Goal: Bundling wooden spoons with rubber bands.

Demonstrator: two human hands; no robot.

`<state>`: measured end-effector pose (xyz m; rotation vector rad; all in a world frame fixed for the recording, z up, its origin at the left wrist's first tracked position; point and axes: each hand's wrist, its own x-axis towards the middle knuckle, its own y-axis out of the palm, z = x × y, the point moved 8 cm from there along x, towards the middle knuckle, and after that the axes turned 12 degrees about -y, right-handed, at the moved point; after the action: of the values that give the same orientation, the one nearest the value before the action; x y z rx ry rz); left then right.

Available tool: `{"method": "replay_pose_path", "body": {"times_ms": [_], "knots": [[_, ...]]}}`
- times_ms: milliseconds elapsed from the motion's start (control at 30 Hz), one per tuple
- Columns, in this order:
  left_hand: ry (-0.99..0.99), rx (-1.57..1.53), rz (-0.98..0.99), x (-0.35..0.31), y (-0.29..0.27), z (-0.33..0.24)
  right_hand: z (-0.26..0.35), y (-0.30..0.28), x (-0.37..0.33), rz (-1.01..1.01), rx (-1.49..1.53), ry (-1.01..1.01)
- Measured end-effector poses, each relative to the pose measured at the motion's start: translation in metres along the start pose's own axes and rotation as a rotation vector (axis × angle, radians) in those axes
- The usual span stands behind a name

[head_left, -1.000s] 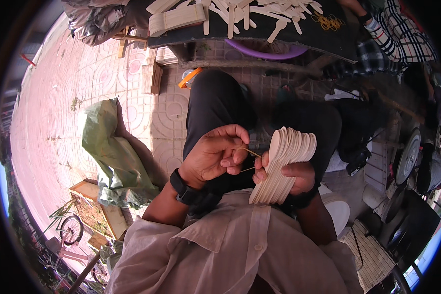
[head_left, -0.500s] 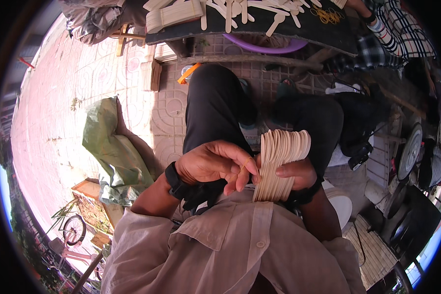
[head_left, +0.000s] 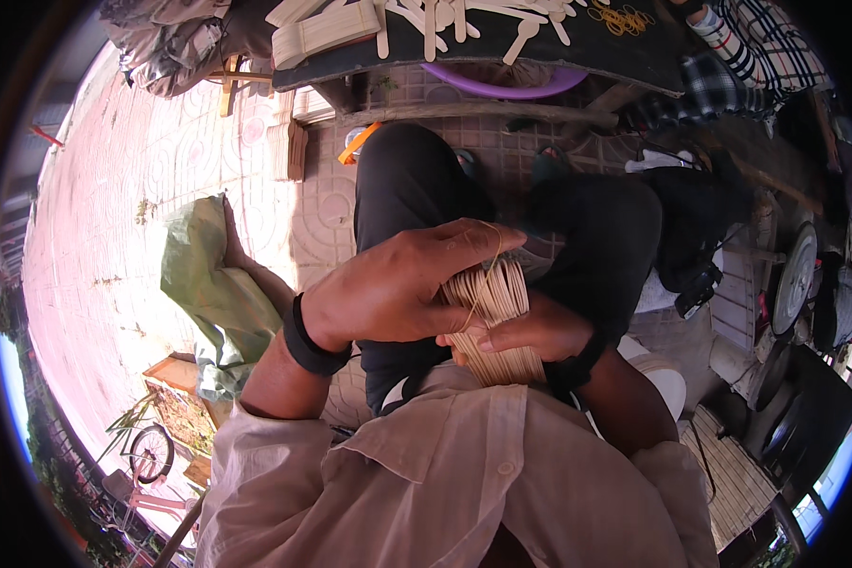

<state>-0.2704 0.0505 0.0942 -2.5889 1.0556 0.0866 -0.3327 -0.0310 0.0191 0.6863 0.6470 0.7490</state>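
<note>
A thick stack of pale wooden spoons (head_left: 492, 295) is held on edge in front of my shirt. My right hand (head_left: 554, 333) grips it from the right, the thumb lying across its near side. From the left, my left hand (head_left: 393, 284) reaches over the top of the stack. A thin yellow rubber band (head_left: 498, 248) is stretched on my left fingers and runs down against the stack. How far the band goes around is hidden by my hands. Some left fingertips are hidden behind the spoons.
A dark low table (head_left: 417, 57) ahead bears banded wooden bundles (head_left: 327, 36), loose spoons (head_left: 523, 36) and a pile of yellow rubber bands (head_left: 622, 19). Beneath it is a purple basin (head_left: 506, 91). Green sheeting (head_left: 199, 275) lies on the left. Another person's plaid sleeve (head_left: 753, 47) shows at far right.
My left hand has moved up and right, from beside the stack to over its top, stretching the rubber band. The stack has tilted and shifted slightly left in my right hand.
</note>
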Motion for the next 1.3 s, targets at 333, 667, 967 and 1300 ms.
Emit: {"method": "replay_pose_path", "body": {"times_ms": [333,667,967,1300], "knots": [[-0.199,0.268,0.498,0.018,0.029,0.004,-0.008,0.013,-0.001,0.039,-0.123,0.064],[-0.523,-0.268,0.117,-0.031,0.037,0.059,0.007,-0.012,-0.020,-0.243,-0.059,-0.064],[-0.139,-1.116,0.259,-0.067,0.035,0.027,0.007,-0.015,-0.019,-0.278,-0.098,-0.032],[0.114,-2.062,-0.189,-0.078,0.035,0.054,0.063,0.007,-0.009,-0.255,-1.065,-0.588]]}}
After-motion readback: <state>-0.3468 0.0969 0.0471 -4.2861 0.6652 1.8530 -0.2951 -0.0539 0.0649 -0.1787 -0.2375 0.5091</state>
